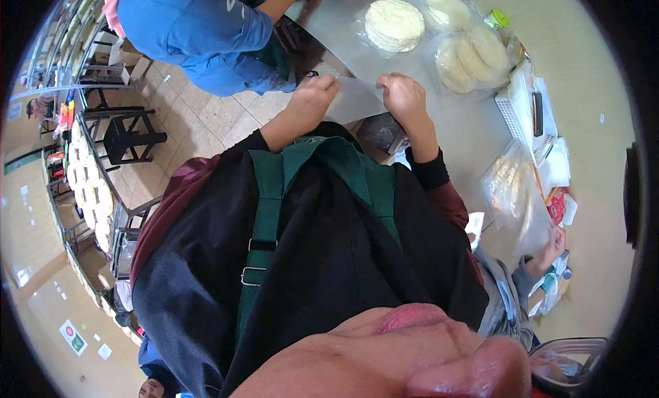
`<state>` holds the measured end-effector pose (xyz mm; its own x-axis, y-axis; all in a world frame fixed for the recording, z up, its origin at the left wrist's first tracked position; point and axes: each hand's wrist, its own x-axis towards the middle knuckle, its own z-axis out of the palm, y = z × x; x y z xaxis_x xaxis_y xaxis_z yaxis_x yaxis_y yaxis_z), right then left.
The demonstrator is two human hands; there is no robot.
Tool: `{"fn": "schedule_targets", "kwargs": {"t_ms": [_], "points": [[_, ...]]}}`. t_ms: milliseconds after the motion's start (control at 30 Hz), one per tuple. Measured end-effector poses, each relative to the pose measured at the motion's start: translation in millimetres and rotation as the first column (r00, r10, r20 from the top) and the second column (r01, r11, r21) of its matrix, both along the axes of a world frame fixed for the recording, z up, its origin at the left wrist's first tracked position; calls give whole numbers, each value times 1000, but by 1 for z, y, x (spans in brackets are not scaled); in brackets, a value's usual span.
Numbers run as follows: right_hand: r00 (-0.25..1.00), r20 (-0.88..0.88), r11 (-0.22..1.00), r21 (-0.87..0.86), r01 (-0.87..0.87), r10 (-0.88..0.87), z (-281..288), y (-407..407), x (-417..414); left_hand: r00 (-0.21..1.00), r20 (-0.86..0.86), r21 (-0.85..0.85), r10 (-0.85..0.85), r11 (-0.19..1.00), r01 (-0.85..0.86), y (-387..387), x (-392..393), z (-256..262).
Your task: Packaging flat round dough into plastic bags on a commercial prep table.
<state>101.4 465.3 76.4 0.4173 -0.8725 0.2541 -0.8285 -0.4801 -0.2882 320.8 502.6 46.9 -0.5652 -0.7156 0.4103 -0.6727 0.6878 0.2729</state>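
Note:
A clear plastic bag [355,99] is stretched between my two hands, above the edge of the metal table [445,120]. My left hand [314,99] pinches its one side with curled fingers, and my right hand [402,95] grips the opposite upper corner. Beyond my right hand, a stack of round flatbreads [394,25] lies on clear plastic on the table. More flatbreads in clear bags [471,58] lie to the right of that stack. The bag I hold looks flat, with no bread visible in it.
At left a co-worker in blue [190,32] stands against the table. Another person's hand [551,248] at right touches a bag of bread [509,179]. A white plastic basket [509,109] stands along the wall. A black stool [131,138] is on the tiled floor.

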Motion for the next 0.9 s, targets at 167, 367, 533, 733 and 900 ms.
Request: {"fn": "schedule_targets", "kwargs": {"t_ms": [167,367,533,733,900], "points": [[934,254,834,434,-342,251,0,-22,-34,968,-161,142,195,975,-172,7,-2,11],[604,573,814,523,252,-555,-24,-98,-90,972,-74,287,221,939,-192,16,10,12],[410,662,778,562,282,-627,-43,-140,-97,952,40,370,304,880,-296,29,25,4],[381,619,727,591,350,-687,-71,-184,-100,925,166,410,340,830,-379,28,33,-8],[570,319,630,587,508,-757,-51,-198,-77,922,111,395,371,835,-383,28,38,-7]]}}
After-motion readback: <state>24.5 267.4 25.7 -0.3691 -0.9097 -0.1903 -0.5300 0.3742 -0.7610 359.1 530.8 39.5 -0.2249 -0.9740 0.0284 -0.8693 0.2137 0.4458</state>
